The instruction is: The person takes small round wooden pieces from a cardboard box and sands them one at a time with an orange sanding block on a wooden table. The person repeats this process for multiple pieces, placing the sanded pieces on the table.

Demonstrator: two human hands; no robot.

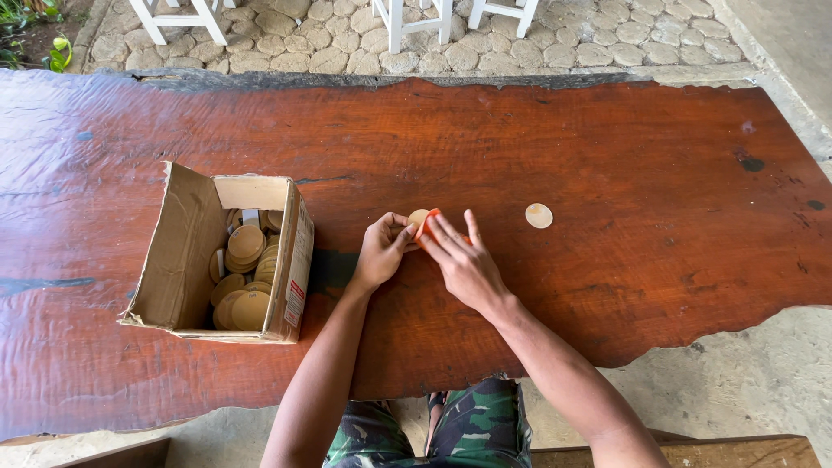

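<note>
A view looking down at a long reddish-brown wooden table [563,139] that fills most of the frame. At the centre, two bare hands meet over the wood. The left hand [381,251] pinches a small tan disc [417,217] between thumb and fingertips. The right hand [464,260] has its fingers closed on an orange piece [427,224] pressed against that disc; what the orange piece is cannot be told. Just right of the hands, apart from them, a second pale disc [538,216] lies flat on the table. At centre left, an open cardboard box [186,251] sits on the table, holding many more tan discs [245,277] in loose stacks. White furniture legs [394,22] stand on cobblestones along the top edge. Camouflage trousers [477,429] show at the bottom.
</note>
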